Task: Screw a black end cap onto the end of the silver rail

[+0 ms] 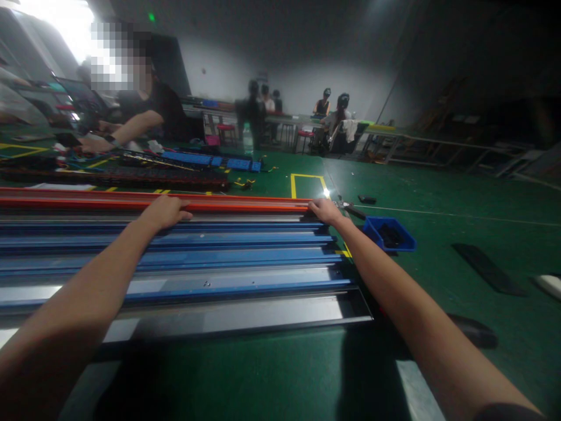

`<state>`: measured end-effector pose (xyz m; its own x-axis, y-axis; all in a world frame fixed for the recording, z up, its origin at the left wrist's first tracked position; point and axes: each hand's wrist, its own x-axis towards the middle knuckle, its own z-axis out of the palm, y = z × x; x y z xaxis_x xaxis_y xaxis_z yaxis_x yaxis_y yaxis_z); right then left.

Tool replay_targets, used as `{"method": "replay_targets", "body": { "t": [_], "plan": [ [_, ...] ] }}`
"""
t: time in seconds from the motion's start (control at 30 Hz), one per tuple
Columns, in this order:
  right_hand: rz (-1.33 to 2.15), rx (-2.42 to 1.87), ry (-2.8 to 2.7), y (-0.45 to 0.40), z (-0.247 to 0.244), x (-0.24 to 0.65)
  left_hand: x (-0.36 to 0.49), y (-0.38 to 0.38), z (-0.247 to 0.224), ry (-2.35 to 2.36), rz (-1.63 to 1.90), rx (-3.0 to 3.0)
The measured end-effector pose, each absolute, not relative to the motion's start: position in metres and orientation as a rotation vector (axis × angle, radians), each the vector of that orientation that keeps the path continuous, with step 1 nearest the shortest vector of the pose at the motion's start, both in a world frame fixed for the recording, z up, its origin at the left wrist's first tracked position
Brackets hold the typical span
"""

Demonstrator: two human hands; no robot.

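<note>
A long orange-red metal profile [245,204] runs across the far side of a row of parallel profiles. My left hand [163,213] is closed on it, thumb pointing right, with the fingertips hidden behind it. At its right end, my right hand [325,210] grips the same profile, fingers curled over its far edge. Nearer to me lie several blue-edged profiles [245,257] side by side. Closest is a silver channel [245,313] with a dark edge.
Right of the profiles stands a blue bin [405,241] holding dark parts. Beyond them a co-worker's arm [138,126] reaches over wires and dark strips. A clear bottle [248,140] and a blue-topped strip [210,159] are on the green surface [438,193]. Others sit farther back.
</note>
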<state>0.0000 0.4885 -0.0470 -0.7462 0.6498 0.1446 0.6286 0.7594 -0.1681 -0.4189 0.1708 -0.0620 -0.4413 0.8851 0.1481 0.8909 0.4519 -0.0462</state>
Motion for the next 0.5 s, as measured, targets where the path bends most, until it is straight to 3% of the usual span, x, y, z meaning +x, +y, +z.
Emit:
{"method": "replay_targets", "body": {
  "t": [0.2, 0.5],
  "plan": [
    [0.157, -1.016, -2.755, 0.487, -0.047, 0.001, -0.413, 0.168, -0.056, -2.546, 0.19, -1.541],
    [0.158, -1.014, -2.747, 0.489, -0.048, 0.001, -0.409, 0.167, -0.052, -2.518, 0.289, -1.5]
  ]
}}
